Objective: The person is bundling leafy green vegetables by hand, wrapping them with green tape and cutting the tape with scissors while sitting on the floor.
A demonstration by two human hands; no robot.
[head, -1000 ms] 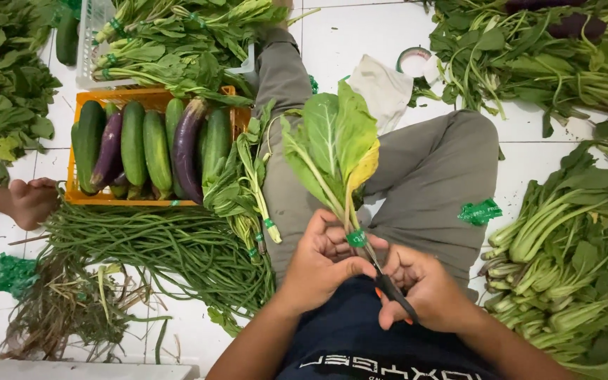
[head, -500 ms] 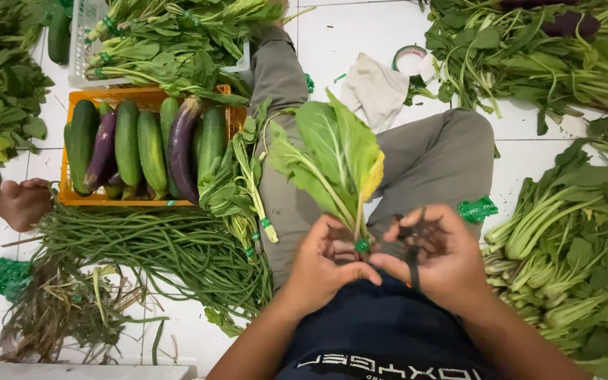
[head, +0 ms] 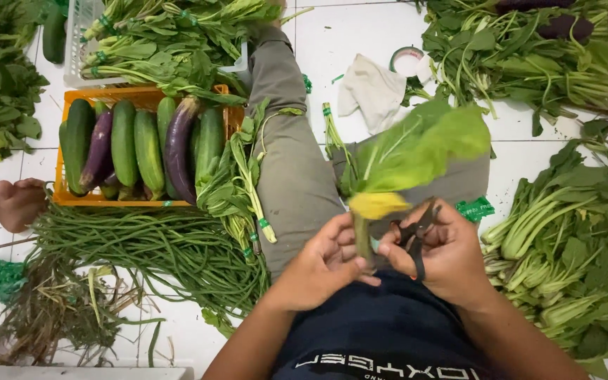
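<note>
From the head view, your left hand (head: 321, 264) is curled closed around the stems of a bunch of leafy greens (head: 416, 151), gripping them at the base, with the thumb pressed toward your right hand. The leaves fan up and away from that hand, blurred, with one yellowed leaf (head: 378, 204) hanging just above your fingers. Your right hand (head: 445, 257) sits just beside the left, fingertips meeting the stems, and its fingers are closed around a pair of dark scissors (head: 416, 229), which lie across the palm; whether the blades are parted you cannot tell.

Beyond your left hand, across your grey-trousered leg (head: 293, 169), lies a heap of long green beans (head: 149, 246), and past it an orange crate (head: 146, 95) of cucumbers and purple aubergines. Out beyond your right hand is a pile of pale-stemmed greens (head: 564, 239). Further ahead of both hands lie a white cloth (head: 371, 88) and a roll of tape (head: 409, 60). Another person's foot (head: 15, 204) rests far out past the beans.
</note>
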